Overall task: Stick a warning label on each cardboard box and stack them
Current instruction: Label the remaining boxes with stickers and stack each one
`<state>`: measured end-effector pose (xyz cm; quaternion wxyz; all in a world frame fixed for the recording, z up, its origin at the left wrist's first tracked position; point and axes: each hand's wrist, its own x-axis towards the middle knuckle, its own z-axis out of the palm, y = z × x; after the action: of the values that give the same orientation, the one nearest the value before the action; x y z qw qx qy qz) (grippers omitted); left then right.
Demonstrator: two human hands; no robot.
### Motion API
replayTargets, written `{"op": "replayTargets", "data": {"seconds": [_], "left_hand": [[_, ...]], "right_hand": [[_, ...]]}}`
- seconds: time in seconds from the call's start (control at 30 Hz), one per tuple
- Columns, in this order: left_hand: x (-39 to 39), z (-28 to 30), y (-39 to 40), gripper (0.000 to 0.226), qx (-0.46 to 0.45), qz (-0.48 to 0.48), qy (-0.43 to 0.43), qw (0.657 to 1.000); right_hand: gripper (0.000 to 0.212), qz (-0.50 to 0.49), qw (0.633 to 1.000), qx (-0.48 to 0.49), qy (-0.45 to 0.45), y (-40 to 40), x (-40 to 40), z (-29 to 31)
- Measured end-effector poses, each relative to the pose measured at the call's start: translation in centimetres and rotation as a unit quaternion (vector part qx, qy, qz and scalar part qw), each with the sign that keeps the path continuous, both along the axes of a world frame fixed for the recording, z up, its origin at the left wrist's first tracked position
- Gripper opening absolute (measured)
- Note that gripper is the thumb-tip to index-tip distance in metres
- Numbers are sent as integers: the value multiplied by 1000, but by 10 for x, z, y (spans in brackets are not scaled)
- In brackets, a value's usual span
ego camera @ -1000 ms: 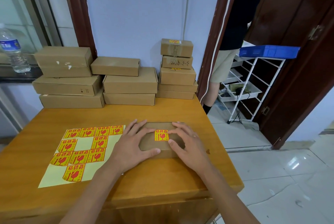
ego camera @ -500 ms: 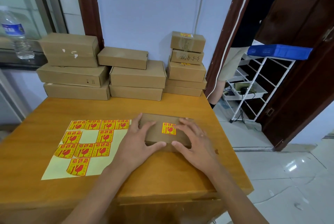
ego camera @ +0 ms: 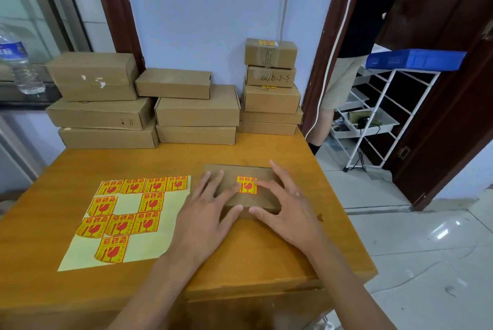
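Observation:
A flat cardboard box (ego camera: 234, 171) lies on the wooden table (ego camera: 80, 164) in front of me. A yellow and red warning label (ego camera: 246, 184) is stuck on its top. My left hand (ego camera: 205, 209) lies flat over the box's left part, fingers spread, one fingertip at the label's left edge. My right hand (ego camera: 282, 204) lies flat over the right part, its index finger pressing on the label's right side. Both thumbs rest against the box's near side. A sheet of several more labels (ego camera: 125, 212) lies to the left.
Stacks of cardboard boxes stand along the wall: left stack (ego camera: 101, 100), middle stack (ego camera: 194, 111), and a taller right stack (ego camera: 270, 87) with a label on its top box. A water bottle (ego camera: 18, 60) stands on the sill. A person (ego camera: 344, 68) and a white rack (ego camera: 378, 113) are right.
My fingers have slid inward over the box top, and both index fingers now touch the label. The box has stayed in place.

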<state>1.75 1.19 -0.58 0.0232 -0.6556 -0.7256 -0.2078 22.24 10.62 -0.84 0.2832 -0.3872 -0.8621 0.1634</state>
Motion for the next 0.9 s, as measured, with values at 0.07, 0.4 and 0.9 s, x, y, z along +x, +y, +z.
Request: {"op": "replayTargets", "data": {"seconds": [0.07, 0.4, 0.9], "left_hand": [[4, 1, -2, 60, 0, 12, -2, 1000], [13, 12, -1, 69, -1, 54, 24, 998], [-13, 18, 8, 99, -43, 102, -115, 987]], "right_hand": [[55, 3, 1000, -4, 3, 0, 0, 0], [61, -15, 1000, -5, -10, -3, 1, 2], [98, -84, 990, -113, -23, 2, -3, 5]]}}
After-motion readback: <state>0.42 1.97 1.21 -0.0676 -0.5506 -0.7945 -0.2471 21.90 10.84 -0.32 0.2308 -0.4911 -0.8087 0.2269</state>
